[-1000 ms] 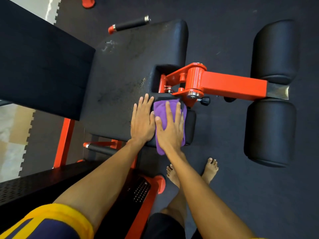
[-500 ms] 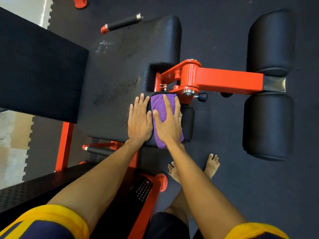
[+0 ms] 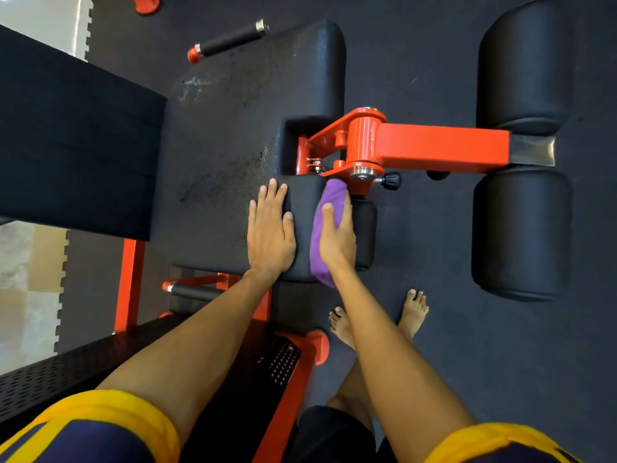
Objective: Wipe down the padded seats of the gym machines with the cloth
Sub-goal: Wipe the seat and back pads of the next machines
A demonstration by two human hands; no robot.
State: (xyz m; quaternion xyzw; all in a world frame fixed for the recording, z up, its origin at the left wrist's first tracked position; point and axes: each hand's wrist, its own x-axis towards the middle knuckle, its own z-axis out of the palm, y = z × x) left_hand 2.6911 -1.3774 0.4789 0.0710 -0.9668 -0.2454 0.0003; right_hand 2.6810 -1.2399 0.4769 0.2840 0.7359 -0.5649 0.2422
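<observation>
A black padded seat (image 3: 233, 155) of an orange-framed gym machine fills the middle of the view, scuffed with pale marks. My left hand (image 3: 270, 232) lies flat on the seat's near right part, fingers straight. A purple cloth (image 3: 325, 228) drapes over the seat's right edge. My right hand (image 3: 337, 235) wraps over that edge and presses the cloth against the side of the pad; its fingers are hidden round the side, only the thumb shows.
An orange lever arm (image 3: 434, 148) with a black knob (image 3: 392, 180) juts right from the seat to two black roller pads (image 3: 521, 228). A black backrest (image 3: 73, 138) stands at left. A black grip handle (image 3: 230, 40) lies beyond. My bare feet (image 3: 414, 309) stand on the dark rubber floor.
My right hand slid with the cloth from the top of the pad to its right edge and now curls over the side. My left hand stayed flat in place.
</observation>
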